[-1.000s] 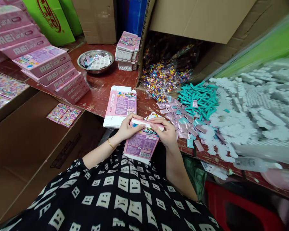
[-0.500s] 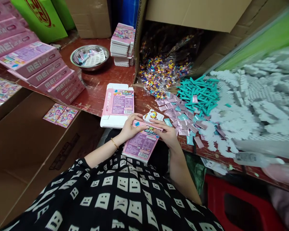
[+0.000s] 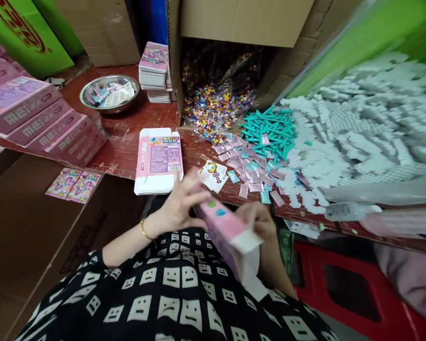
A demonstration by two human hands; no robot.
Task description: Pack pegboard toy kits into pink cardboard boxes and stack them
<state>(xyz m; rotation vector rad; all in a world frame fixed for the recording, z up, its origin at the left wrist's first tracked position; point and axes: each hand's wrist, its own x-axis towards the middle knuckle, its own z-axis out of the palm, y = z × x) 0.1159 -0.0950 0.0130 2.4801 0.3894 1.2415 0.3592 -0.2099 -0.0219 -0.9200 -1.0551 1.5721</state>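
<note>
A pink and purple carton (image 3: pixel 223 222), unfolded into a box shape with white end flaps loose toward the lower right, is held over my lap. Its far end sits between the thumb and fingers of my left hand (image 3: pixel 184 203), which is slightly blurred. Around the carton's near right side is my right hand (image 3: pixel 261 220), its fingers curled and smeared by motion. Just beyond my hands, a stack of flat pink cartons (image 3: pixel 160 156) lies on the table edge. Printed white cards (image 3: pixel 213 175) are fanned out beside it.
Small pink and blue packets (image 3: pixel 246 170), teal sticks (image 3: pixel 270 132) and white pegboard pieces (image 3: pixel 358 128) spread to the right. Bags of coloured beads (image 3: pixel 216 113) spill from a cardboard box. A metal bowl (image 3: pixel 110 110) stands left, near stacked pink boxes (image 3: pixel 57 123).
The flat carton in my hands has opened into a box and turned, its flaps now toward the lower right. My right hand has moved down along it. The view has shifted right.
</note>
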